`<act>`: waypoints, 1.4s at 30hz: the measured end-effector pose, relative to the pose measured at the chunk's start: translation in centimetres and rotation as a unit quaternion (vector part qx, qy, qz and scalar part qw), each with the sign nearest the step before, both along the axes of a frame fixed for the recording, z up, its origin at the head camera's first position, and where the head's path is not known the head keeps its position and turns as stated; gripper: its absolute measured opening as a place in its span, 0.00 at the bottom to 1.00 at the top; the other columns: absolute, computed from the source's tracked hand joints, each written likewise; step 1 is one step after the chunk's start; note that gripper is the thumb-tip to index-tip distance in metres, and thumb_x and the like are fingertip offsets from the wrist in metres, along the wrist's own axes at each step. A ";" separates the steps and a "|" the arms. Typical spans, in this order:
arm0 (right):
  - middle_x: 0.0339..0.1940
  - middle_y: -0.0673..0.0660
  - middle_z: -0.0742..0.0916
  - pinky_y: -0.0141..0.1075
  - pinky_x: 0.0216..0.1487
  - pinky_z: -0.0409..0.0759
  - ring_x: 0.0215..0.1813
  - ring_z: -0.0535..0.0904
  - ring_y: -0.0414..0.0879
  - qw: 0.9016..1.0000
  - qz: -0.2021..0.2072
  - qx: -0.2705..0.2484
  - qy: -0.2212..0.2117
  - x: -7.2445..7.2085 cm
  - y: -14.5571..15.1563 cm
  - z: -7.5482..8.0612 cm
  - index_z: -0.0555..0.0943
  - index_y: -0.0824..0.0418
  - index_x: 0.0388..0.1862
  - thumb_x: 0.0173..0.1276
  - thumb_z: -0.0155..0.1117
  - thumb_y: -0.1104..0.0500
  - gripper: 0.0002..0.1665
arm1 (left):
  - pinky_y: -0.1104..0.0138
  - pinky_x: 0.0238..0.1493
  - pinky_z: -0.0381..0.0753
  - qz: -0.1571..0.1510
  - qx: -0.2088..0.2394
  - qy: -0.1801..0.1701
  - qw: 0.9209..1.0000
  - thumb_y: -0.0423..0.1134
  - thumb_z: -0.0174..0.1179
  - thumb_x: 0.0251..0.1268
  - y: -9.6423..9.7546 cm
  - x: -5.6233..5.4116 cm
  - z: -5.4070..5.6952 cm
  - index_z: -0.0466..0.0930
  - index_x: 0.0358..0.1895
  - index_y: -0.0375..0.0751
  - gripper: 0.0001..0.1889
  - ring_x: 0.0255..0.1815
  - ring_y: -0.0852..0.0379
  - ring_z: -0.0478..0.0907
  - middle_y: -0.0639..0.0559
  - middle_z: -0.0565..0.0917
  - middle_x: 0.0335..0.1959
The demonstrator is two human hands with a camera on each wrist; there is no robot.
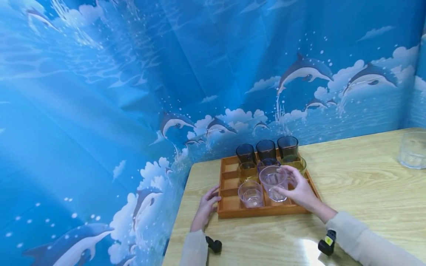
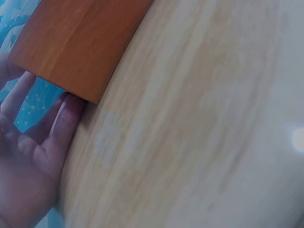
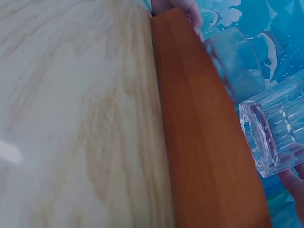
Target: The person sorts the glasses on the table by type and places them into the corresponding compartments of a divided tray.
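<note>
My right hand [image 1: 301, 190] grips a clear faceted glass [image 1: 273, 184] by its right side, thumb toward me and fingers at the far side. The glass is over the front row of a brown wooden compartment tray [image 1: 266, 212]; in the right wrist view its thick base [image 3: 259, 137] appears just beyond the tray's front wall. Directly left of it, another clear glass [image 1: 251, 195] stands in a front compartment. My left hand [image 1: 203, 211] rests its extended fingers against the tray's left side, near the front corner [image 2: 92, 97].
Three dark glasses [image 1: 266, 149] line the tray's back row. Before them stand an amber glass [image 1: 247, 171], a blue glass [image 1: 268, 163] partly hidden, and a yellow-green glass [image 1: 297, 164]. A clear container [image 1: 412, 153] stands far right on the wooden table [image 1: 362, 177]. A dolphin-print curtain [image 1: 213, 74] hangs behind.
</note>
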State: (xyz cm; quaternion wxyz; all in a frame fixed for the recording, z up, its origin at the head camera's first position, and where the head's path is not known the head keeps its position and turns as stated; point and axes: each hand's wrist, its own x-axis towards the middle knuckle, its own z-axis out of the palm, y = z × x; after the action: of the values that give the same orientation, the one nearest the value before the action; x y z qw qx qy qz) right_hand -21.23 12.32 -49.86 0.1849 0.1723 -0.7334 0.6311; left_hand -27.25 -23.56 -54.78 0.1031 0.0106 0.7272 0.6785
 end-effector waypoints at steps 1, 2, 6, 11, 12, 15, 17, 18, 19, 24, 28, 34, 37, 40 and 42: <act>0.56 0.65 0.77 0.22 0.50 0.70 0.55 0.72 0.42 1.000 0.000 -0.001 0.001 0.0 -0.1 -0.1 0.62 0.67 0.63 0.50 0.73 0.66 0.43 | 0.57 0.42 0.78 0.000 -0.001 0.000 1.000 0.39 0.58 0.61 0.0 0.0 0.0 0.70 0.64 0.52 0.25 0.52 0.49 0.73 0.42 0.71 0.60; 0.56 0.66 0.77 0.22 0.50 0.71 0.55 0.73 0.44 1.000 0.000 -0.002 0.002 -0.1 -0.2 -0.3 0.63 0.67 0.63 0.50 0.73 0.66 0.43 | 0.57 0.42 0.78 0.000 -0.001 0.000 1.000 0.39 0.58 0.61 0.0 0.0 0.0 0.70 0.64 0.52 0.25 0.52 0.49 0.73 0.42 0.71 0.60; 0.56 0.66 0.76 0.25 0.47 0.73 0.53 0.74 0.52 1.000 0.000 0.003 -0.007 -0.1 -0.3 -0.8 0.62 0.66 0.63 0.50 0.74 0.64 0.44 | 0.57 0.43 0.78 0.002 -0.002 -0.004 1.000 0.39 0.58 0.62 0.1 0.1 0.1 0.70 0.64 0.54 0.25 0.52 0.49 0.72 0.43 0.71 0.60; 0.57 0.67 0.76 0.27 0.47 0.75 0.51 0.75 0.60 1.000 0.008 0.015 -0.026 0.1 0.0 -1.4 0.62 0.66 0.64 0.51 0.74 0.61 0.44 | 0.57 0.44 0.78 0.002 -0.002 0.001 1.000 0.39 0.58 0.62 0.2 0.1 0.1 0.70 0.64 0.52 0.25 0.53 0.49 0.72 0.41 0.71 0.60; 0.57 0.67 0.76 0.27 0.47 0.75 0.51 0.75 0.61 0.999 0.010 0.018 -0.028 0.2 0.0 -1.4 0.62 0.66 0.64 0.51 0.74 0.61 0.44 | 0.56 0.44 0.78 0.002 -0.002 0.001 1.000 0.39 0.58 0.62 0.2 0.1 0.0 0.70 0.64 0.52 0.25 0.53 0.48 0.72 0.41 0.71 0.60; 0.58 0.67 0.76 0.29 0.48 0.75 0.52 0.75 0.61 0.999 0.010 0.033 -0.030 0.3 0.2 -1.4 0.63 0.66 0.64 0.51 0.74 0.59 0.44 | 0.56 0.44 0.77 0.005 -0.002 -0.004 1.000 0.39 0.58 0.62 0.3 0.1 0.0 0.70 0.64 0.53 0.25 0.53 0.49 0.72 0.42 0.71 0.60; 0.58 0.66 0.76 0.32 0.50 0.75 0.52 0.75 0.60 0.998 0.008 0.047 -0.030 0.4 0.3 -1.4 0.63 0.65 0.64 0.50 0.75 0.58 0.45 | 0.56 0.44 0.77 0.005 -0.002 -0.004 1.000 0.39 0.58 0.62 0.3 0.1 -0.1 0.70 0.64 0.53 0.25 0.53 0.48 0.72 0.42 0.71 0.60; 0.58 0.66 0.76 0.34 0.50 0.75 0.52 0.75 0.60 0.998 0.008 0.054 -0.029 0.4 0.3 -1.4 0.63 0.65 0.64 0.50 0.75 0.58 0.45 | 0.56 0.44 0.77 0.006 -0.002 -0.004 1.000 0.39 0.58 0.62 0.2 0.1 -0.1 0.70 0.64 0.54 0.25 0.53 0.48 0.72 0.42 0.71 0.60; 0.58 0.65 0.76 0.36 0.51 0.75 0.52 0.75 0.60 0.998 0.007 0.062 -0.028 0.4 0.4 -1.3 0.63 0.65 0.64 0.49 0.75 0.57 0.46 | 0.56 0.44 0.77 0.006 -0.001 -0.005 1.000 0.39 0.58 0.61 0.2 0.1 -0.2 0.70 0.64 0.54 0.25 0.53 0.48 0.72 0.42 0.71 0.60; 0.58 0.63 0.74 0.50 0.51 0.74 0.52 0.75 0.59 0.996 0.012 0.087 -0.020 0.4 0.7 -1.4 0.62 0.64 0.65 0.48 0.76 0.57 0.47 | 0.56 0.44 0.77 0.005 -0.002 -0.004 1.000 0.39 0.58 0.61 0.1 0.0 -0.3 0.70 0.64 0.53 0.25 0.53 0.48 0.72 0.42 0.70 0.60; 0.57 0.64 0.74 0.55 0.51 0.72 0.52 0.75 0.60 0.994 0.018 0.102 -0.016 0.5 1.0 -1.5 0.61 0.64 0.65 0.48 0.76 0.57 0.48 | 0.56 0.44 0.77 0.006 -0.005 -0.008 1.000 0.40 0.58 0.62 0.0 0.0 -0.2 0.70 0.64 0.53 0.25 0.53 0.48 0.72 0.42 0.70 0.60; 0.56 0.66 0.76 0.55 0.51 0.72 0.52 0.75 0.61 0.993 0.024 0.112 -0.023 0.6 1.3 -1.5 0.60 0.64 0.66 0.48 0.75 0.56 0.49 | 0.56 0.44 0.77 0.006 -0.007 -0.009 1.000 0.39 0.58 0.62 0.1 0.0 0.0 0.70 0.64 0.52 0.25 0.53 0.48 0.72 0.42 0.70 0.60; 0.55 0.65 0.77 0.53 0.50 0.73 0.51 0.76 0.60 0.993 0.025 0.112 -0.011 0.7 1.5 -1.4 0.61 0.64 0.65 0.48 0.76 0.58 0.48 | 0.57 0.43 0.78 0.005 -0.006 -0.007 1.000 0.39 0.58 0.62 0.2 0.0 0.1 0.69 0.65 0.51 0.26 0.52 0.49 0.72 0.41 0.70 0.60; 0.53 0.65 0.78 0.49 0.49 0.75 0.49 0.76 0.60 0.994 0.028 0.105 0.016 0.8 1.8 -1.4 0.62 0.66 0.65 0.47 0.76 0.62 0.47 | 0.57 0.42 0.78 0.003 -0.002 -0.007 1.000 0.38 0.58 0.61 0.2 0.0 0.2 0.69 0.65 0.50 0.26 0.51 0.50 0.73 0.41 0.70 0.60; 0.52 0.66 0.78 0.43 0.49 0.76 0.48 0.77 0.59 0.994 0.030 0.100 0.031 0.9 2.1 -1.3 0.63 0.67 0.64 0.48 0.75 0.64 0.46 | 0.57 0.41 0.79 0.000 0.002 -0.006 1.000 0.37 0.58 0.61 0.1 0.0 0.3 0.68 0.65 0.48 0.26 0.50 0.51 0.73 0.41 0.71 0.60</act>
State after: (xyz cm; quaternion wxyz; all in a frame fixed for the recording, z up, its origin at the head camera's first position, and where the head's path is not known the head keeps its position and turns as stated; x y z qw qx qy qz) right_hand -20.37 14.40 -51.16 0.1703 0.2310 -0.7812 0.5544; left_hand -27.23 -23.45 -54.48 0.1078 0.0063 0.7254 0.6798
